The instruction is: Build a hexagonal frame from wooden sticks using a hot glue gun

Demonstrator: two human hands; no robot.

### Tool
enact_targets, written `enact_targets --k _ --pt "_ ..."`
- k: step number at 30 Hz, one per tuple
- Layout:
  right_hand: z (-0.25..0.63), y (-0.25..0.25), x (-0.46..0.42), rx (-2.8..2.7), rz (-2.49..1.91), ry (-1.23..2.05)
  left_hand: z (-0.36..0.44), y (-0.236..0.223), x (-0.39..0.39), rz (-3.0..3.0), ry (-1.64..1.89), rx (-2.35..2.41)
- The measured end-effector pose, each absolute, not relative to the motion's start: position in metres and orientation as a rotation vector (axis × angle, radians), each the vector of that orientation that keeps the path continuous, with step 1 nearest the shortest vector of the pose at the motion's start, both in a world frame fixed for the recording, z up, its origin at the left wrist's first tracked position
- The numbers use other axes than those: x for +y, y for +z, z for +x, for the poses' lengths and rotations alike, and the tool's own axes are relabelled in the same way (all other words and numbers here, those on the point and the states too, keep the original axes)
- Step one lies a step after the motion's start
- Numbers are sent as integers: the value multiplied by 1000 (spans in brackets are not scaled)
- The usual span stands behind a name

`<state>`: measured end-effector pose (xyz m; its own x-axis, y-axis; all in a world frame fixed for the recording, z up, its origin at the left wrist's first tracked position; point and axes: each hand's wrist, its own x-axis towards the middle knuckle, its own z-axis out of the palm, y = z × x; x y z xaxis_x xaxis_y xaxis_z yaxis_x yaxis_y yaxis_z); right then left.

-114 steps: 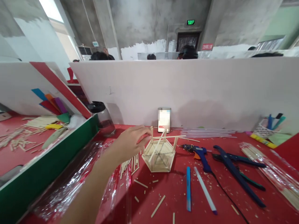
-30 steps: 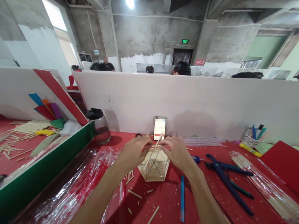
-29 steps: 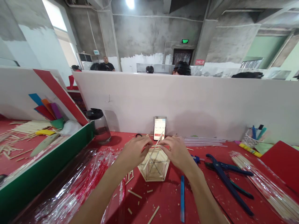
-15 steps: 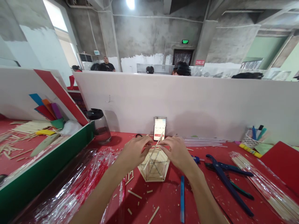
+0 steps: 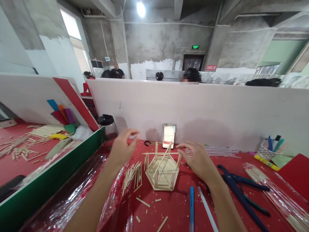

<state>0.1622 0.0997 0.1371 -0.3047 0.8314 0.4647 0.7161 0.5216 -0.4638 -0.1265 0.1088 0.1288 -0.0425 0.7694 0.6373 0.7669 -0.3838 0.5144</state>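
A small hexagonal basket of wooden sticks [image 5: 162, 171] stands on the red table [image 5: 176, 206], with upright posts at its corners, a long stick laid across its top and another leaning inside. My left hand [image 5: 123, 147] hovers a little to its left, fingers loosely curled and apart, holding nothing. My right hand [image 5: 196, 158] is just right of the basket, its fingertips near the end of the top stick, fingers spread and empty. A pile of cut sticks [image 5: 132, 175] lies left of the basket.
A phone [image 5: 168, 135] leans on the white partition [image 5: 205, 109] behind the basket. Blue pliers [image 5: 238, 190], two pens [image 5: 191, 206] and bundled skewers [image 5: 277, 193] lie right. Plastic-wrapped sticks [image 5: 79, 196] and a jar [image 5: 108, 125] sit left. Other people are beyond the partition.
Both hands have let go of the basket's top stick and drawn apart, the left lifting leftward, the right sliding right. The view has shifted slightly.
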Motion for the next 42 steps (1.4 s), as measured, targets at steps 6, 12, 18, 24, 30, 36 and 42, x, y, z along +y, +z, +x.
enact_targets --k 6,12,18,24,30,36,42 --pt "174 148 93 -2032 -1242 204 -197 90 140 1402 1895 2222" --pt "177 154 81 -1996 -1232 237 -211 80 167 1322 1786 2190" --pt "193 160 68 -1956 -1229 223 -206 91 166 1254 1644 2377" --pt "204 165 65 -1879 -1247 242 -207 91 171 1268 1589 2391" --pt "207 164 66 -1869 -1236 259 -206 95 167 1363 1512 2399" --pt "209 165 66 -1851 -1229 271 -199 94 153 1463 1576 2395" --pt "212 164 67 -1852 -1227 260 -187 131 127 1565 1681 2332"
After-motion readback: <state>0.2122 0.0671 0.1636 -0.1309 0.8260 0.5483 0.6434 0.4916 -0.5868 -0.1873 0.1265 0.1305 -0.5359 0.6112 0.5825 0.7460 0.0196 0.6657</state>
